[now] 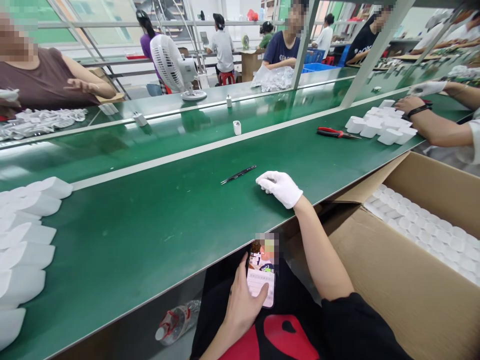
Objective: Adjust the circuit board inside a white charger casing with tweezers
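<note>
My left hand [240, 295], bare, is closed round a smartphone [260, 290] held at my lap, below the table edge; its thumb lies over the lit screen. In a white glove, my right hand [280, 189] rests on the green tabletop [150, 240] near the front edge. Its fingers are curled together, and nothing shows in them. Just left of that hand lies a pair of slim black tweezers [239, 174], apart from the fingers.
White rounded plastic housings [28, 245] stand at the left; more [382, 122] lie at the right beside red-handled pliers [337, 133] and a co-worker's hands. An open carton [405, 250] of white pieces stands right. Small white adapters [237, 128] sit beyond a pale strip. A fan [170, 62] stands behind.
</note>
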`<state>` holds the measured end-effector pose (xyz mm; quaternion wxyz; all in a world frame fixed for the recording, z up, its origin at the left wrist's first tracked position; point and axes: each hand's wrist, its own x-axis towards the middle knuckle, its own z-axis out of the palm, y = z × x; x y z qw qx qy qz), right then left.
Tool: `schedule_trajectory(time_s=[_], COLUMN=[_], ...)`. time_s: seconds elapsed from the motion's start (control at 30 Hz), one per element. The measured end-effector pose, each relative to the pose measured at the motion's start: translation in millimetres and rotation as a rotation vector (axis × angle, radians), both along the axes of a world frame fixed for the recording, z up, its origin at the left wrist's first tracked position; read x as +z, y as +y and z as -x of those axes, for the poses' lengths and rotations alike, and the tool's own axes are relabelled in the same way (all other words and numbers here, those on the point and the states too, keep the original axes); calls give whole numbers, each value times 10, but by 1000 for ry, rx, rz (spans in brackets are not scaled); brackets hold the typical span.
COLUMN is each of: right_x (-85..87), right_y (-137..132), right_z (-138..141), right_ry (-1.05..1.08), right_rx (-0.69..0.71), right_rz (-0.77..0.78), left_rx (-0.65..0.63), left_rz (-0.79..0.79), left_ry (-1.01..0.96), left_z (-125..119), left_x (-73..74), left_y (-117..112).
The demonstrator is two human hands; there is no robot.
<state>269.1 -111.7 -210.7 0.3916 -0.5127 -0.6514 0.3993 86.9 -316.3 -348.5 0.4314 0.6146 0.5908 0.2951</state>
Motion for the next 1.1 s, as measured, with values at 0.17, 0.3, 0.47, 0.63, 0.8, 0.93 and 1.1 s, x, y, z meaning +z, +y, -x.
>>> schedule_trajectory(time_s=[0.17, 0.3, 0.47, 0.63, 0.8, 0.93, 1.1], right_x=[-15, -17, -18, -29, -21, 14, 25], right_y=[7, 10, 9, 19, 20, -3, -21], right_z=[-9, -7, -5, -10, -2, 19, 14], right_ry=[-14, -7, -5, -10, -13, -9, -17], right_rx=[6, 6, 6, 1, 1, 0, 10], right_rz=[-4, -7, -10, -10, 0, 5, -8], left_rx=[-19, -1, -141, -102, 12, 22, -41], left_rz=[-13, -17, -79, -61, -1, -54, -72], left_ry=[-5, -12, -72, -66, -6, 4, -46], left_z=[-10, 11, 135, 119, -33, -64, -1], left_x=[5, -18, -108, -95, 14, 16, -57], left_y=[-7, -4, -21, -2, 15, -30, -59])
